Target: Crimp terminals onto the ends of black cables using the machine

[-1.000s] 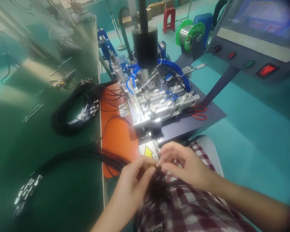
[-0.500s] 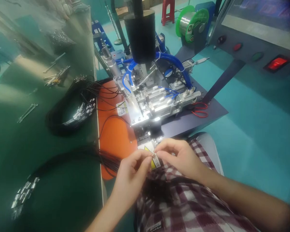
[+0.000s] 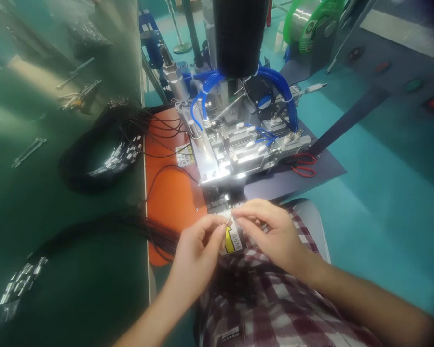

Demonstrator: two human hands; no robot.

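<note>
Cable end pinched between both hands, just in front of the machine.

Left hand and right hand meet above the person's checked lap, thumb and forefinger of each closed on the thin wire tip, which sits over a yellow warning label; the fine two-handed pinch seems meant to steady and straighten so small a part. The rest of the black cable runs left to a bundle lying across the orange mat and green table, within easy reach. A second coil with metal plugs lies farther back. Red scissors rest right of the machine.
</note>
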